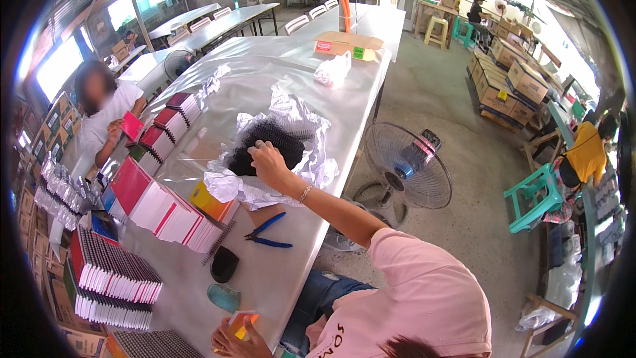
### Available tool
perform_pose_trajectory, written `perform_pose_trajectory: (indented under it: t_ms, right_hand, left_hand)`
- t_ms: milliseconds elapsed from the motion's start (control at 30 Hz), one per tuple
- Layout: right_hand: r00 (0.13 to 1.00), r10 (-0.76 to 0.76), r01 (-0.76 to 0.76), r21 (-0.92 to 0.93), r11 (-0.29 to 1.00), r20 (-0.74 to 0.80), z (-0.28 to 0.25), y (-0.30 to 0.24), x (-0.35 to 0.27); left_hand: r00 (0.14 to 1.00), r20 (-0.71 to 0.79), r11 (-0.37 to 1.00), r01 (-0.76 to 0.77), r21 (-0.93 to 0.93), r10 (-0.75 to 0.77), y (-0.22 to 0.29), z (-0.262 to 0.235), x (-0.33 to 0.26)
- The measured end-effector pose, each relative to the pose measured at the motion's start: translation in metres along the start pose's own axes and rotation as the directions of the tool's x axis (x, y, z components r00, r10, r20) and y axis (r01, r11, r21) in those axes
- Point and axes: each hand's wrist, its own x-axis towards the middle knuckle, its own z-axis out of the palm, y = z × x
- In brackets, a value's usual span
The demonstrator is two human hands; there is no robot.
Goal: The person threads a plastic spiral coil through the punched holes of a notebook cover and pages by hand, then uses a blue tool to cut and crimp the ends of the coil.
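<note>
My right hand point(267, 162) reaches over a pile of black spiral binding coils point(281, 138), its fingers curled down and closed on the coils at the near edge. Crumpled white paper point(228, 182) lies under and around that pile. Low in the view, my left hand point(240, 341) grips a small booklet with an orange cover point(242, 323). Between my hands lie blue-handled cutting pliers point(270, 233), a single loose coil point(218, 242), a black rounded object point(224, 264) and a teal one point(224, 298).
Unbound red-covered booklets point(165, 209) stand in a row, with spiral-bound notebook stacks point(112, 285) at the lower left. Across the table point(291, 265), a co-worker point(99, 113) holds a pink-red booklet. A standing fan point(404, 166) is beside the table's right edge; boxes point(503, 86) stand beyond.
</note>
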Motion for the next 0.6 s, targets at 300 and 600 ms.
perform_pose_trajectory:
  t_ms: [300,600]
  right_hand:
    - [0.991,0.11,-0.112,-0.024,0.993,-0.071,-0.019,0.006,-0.028]
    - [0.997,0.024,-0.023,0.016,1.0,-0.07,-0.021,0.016,-0.031]
  left_hand:
    - [0.976,-0.207,0.994,0.084,0.073,-0.067,0.007,0.02,-0.003]
    - [0.958,-0.267,0.995,0.1,-0.029,-0.104,0.008,0.033,0.001]
